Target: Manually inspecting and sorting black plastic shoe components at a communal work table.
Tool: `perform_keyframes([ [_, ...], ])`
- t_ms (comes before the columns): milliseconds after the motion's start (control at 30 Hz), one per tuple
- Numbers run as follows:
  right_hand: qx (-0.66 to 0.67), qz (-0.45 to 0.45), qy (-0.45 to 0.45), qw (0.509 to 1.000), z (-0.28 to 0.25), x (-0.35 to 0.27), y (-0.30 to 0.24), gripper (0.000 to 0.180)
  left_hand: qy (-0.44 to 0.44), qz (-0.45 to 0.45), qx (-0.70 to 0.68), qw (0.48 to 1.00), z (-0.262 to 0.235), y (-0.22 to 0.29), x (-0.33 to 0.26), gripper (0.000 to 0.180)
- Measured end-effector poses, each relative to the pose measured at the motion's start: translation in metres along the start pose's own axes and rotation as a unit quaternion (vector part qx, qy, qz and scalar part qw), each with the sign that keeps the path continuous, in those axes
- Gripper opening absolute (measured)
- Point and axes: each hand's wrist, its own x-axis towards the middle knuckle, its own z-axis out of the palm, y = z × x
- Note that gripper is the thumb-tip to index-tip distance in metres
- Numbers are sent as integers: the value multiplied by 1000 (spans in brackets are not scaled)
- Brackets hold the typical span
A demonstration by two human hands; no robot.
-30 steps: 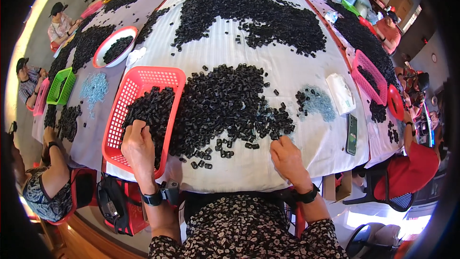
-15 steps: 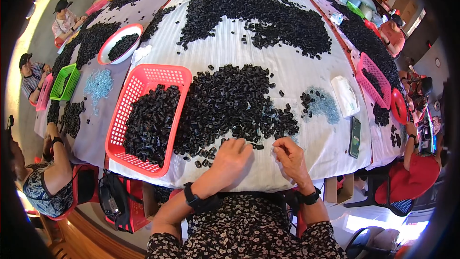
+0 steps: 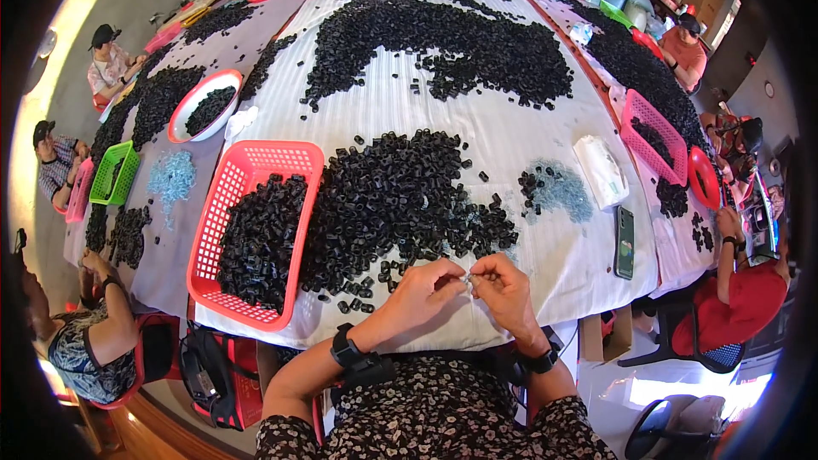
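Observation:
My left hand (image 3: 419, 293) and my right hand (image 3: 504, 292) meet fingertip to fingertip over the near edge of the table. Pinched between them is a small pale piece (image 3: 468, 282), too tiny to make out fully. Just beyond lies a heap of small black hollow plastic parts (image 3: 375, 196). A coral-red plastic basket (image 3: 199, 266) holds more of these parts and stands left of the heap. Farther right, some black parts lie against a small pile of clear bluish pieces (image 3: 564, 193).
Right of the clear pieces are a white soft packet (image 3: 601, 172) and a dark phone (image 3: 625, 243). A larger black pile (image 3: 443, 43) spreads across the far table. People sit around the sides, with a green basket (image 3: 124, 154) and a pink basket (image 3: 654, 174) near them.
My left hand has left the edge of the black heap and moved right to my right hand. Their fingertips now meet. The view has shifted slightly.

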Motion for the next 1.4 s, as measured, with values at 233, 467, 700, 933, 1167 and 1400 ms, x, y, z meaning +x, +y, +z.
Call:
perform_keyframes([
  [233,-32,-23,-10,999,3,-2,4,8,47,-34,-76,995,11,-3,-5,7],
  [467,-133,-85,-19,987,-1,-6,6,9,-12,-187,-285,940,14,0,-7,19],
  [700,-219,-195,41,955,-13,-2,7,10,-79,-271,-333,900,12,-16,-14,23],
  [933,-192,-149,87,966,-13,-4,12,8,89,93,303,944,25,-22,-11,18],
  [1167,-190,-143,90,967,-12,-3,14,8,105,145,417,891,8,-29,-2,20],
  [1400,-153,-118,72,978,-5,-5,13,7,75,127,425,893,3,-31,2,19],
])
